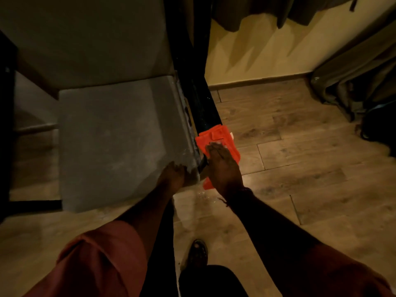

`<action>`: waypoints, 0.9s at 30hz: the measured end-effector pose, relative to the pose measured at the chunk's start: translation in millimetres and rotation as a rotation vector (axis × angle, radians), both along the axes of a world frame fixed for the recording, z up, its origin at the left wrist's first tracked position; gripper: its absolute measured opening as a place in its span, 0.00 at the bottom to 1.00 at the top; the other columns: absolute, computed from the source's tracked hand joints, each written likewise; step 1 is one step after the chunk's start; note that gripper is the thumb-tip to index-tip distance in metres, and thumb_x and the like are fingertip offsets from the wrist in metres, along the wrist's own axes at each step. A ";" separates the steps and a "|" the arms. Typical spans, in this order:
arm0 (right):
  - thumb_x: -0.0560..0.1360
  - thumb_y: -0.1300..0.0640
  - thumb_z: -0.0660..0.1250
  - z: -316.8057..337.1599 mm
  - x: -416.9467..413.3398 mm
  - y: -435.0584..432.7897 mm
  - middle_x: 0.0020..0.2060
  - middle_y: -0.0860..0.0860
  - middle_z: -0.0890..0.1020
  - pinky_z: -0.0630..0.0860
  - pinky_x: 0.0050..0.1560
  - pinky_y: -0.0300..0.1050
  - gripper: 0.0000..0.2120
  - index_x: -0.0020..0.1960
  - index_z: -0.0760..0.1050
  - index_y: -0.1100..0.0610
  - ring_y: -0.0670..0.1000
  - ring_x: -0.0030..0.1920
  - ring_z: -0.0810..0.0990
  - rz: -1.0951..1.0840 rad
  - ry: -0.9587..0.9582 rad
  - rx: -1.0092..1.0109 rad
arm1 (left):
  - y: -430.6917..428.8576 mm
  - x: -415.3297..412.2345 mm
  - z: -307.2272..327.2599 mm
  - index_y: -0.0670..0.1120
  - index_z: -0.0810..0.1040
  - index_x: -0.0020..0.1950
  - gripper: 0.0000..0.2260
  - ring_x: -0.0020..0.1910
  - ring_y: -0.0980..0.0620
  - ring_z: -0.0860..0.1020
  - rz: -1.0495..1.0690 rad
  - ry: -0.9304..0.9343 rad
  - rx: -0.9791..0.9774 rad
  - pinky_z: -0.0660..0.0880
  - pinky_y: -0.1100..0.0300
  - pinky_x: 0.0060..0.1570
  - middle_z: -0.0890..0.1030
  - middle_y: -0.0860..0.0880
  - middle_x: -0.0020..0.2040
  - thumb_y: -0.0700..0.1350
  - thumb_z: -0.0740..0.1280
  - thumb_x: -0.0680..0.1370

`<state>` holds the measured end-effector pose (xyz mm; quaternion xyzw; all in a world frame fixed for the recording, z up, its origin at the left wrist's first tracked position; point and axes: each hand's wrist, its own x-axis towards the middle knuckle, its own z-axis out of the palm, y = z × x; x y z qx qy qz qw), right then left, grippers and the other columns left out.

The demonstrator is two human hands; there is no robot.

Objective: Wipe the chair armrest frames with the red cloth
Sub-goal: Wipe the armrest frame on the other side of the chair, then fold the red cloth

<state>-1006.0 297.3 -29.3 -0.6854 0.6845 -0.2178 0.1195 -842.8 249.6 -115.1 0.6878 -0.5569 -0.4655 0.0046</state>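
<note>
Nearest: dark shoe (197, 251) on wood floor (300, 151), rolled reddish sleeves on both forearms. Left hand (173, 175) clamped over front right corner of grey seat cushion (111, 133), fingers curled round the edge, apparently steadying the chair. Right hand (222, 166) laid flat, palm down, fingers extended, pressing red cloth (214, 136) onto black armrest frame (201, 103); not a fist grip, more a flat press with cloth draped over the bar. Cloth at the near end of the right-side frame, part poking out below the wrist. Bare black bar running away beyond the cloth toward the backrest (85, 39). Second dark frame (6, 125) at far left edge, untouched by either hand. Farther off: pale wall, dark curtain (353, 78) hanging at right.

Step in hand, judged: wiping the right armrest frame, near end. Next move likely calls for sliding the cloth along the bar away from the body, keeping pressure down and cloth wrapped over the sides, then crossing to the left frame. Dim light; dirt on the bar not discernible.
</note>
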 end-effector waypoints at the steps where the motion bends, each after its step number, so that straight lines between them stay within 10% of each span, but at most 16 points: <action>1: 0.75 0.66 0.59 10.0 2.1 2.3 0.59 0.65 0.80 0.74 0.63 0.59 0.17 0.62 0.76 0.68 0.65 0.60 0.79 -0.031 -0.129 0.044 | 4.8 1.3 19.5 0.42 0.74 0.67 0.17 0.64 0.41 0.76 0.050 0.047 0.022 0.71 0.53 0.63 0.77 0.39 0.66 0.50 0.58 0.83; 3: 0.78 0.65 0.62 40.6 14.0 6.4 0.56 0.60 0.82 0.72 0.61 0.48 0.15 0.64 0.75 0.64 0.57 0.57 0.79 -0.122 -0.519 0.196 | 17.0 8.8 71.7 0.47 0.77 0.52 0.09 0.53 0.45 0.76 0.107 0.167 0.079 0.72 0.57 0.51 0.79 0.38 0.56 0.49 0.60 0.83; 6: 0.79 0.63 0.62 88.7 46.8 9.8 0.51 0.58 0.82 0.75 0.59 0.56 0.11 0.60 0.77 0.62 0.55 0.52 0.79 -0.280 -1.253 0.345 | 44.2 30.5 144.1 0.44 0.76 0.40 0.09 0.39 0.46 0.76 0.322 0.606 0.207 0.71 0.58 0.40 0.78 0.38 0.40 0.41 0.63 0.80; 10: 0.77 0.58 0.63 137.3 79.5 23.7 0.49 0.58 0.85 0.80 0.53 0.55 0.10 0.55 0.80 0.57 0.56 0.48 0.84 -0.279 -1.767 0.430 | 74.5 77.1 207.6 0.40 0.81 0.57 0.18 0.45 0.52 0.86 0.475 1.004 0.437 0.82 0.60 0.44 0.87 0.44 0.47 0.52 0.62 0.80; 13: 0.78 0.56 0.62 153.5 104.4 31.9 0.53 0.59 0.84 0.80 0.53 0.54 0.13 0.60 0.77 0.57 0.60 0.54 0.82 -0.274 -1.800 0.507 | 84.4 109.9 231.7 0.47 0.78 0.64 0.20 0.53 0.47 0.82 0.462 0.974 0.472 0.78 0.50 0.57 0.84 0.47 0.55 0.58 0.65 0.78; 21: 0.71 0.70 0.60 194.1 242.9 44.5 0.57 0.61 0.82 0.78 0.59 0.59 0.22 0.63 0.75 0.59 0.59 0.54 0.81 -0.029 -1.539 0.815 | 94.4 245.9 264.3 0.39 0.70 0.72 0.25 0.60 0.37 0.78 0.534 1.010 0.184 0.73 0.39 0.65 0.78 0.35 0.65 0.35 0.68 0.75; 27: 0.69 0.76 0.59 206.9 395.7 23.7 0.58 0.62 0.79 0.77 0.57 0.56 0.29 0.68 0.68 0.62 0.59 0.54 0.79 0.020 -1.444 0.812 | 100.9 396.6 288.7 0.42 0.72 0.71 0.28 0.53 0.41 0.83 0.697 1.084 0.165 0.81 0.46 0.51 0.82 0.38 0.59 0.39 0.67 0.69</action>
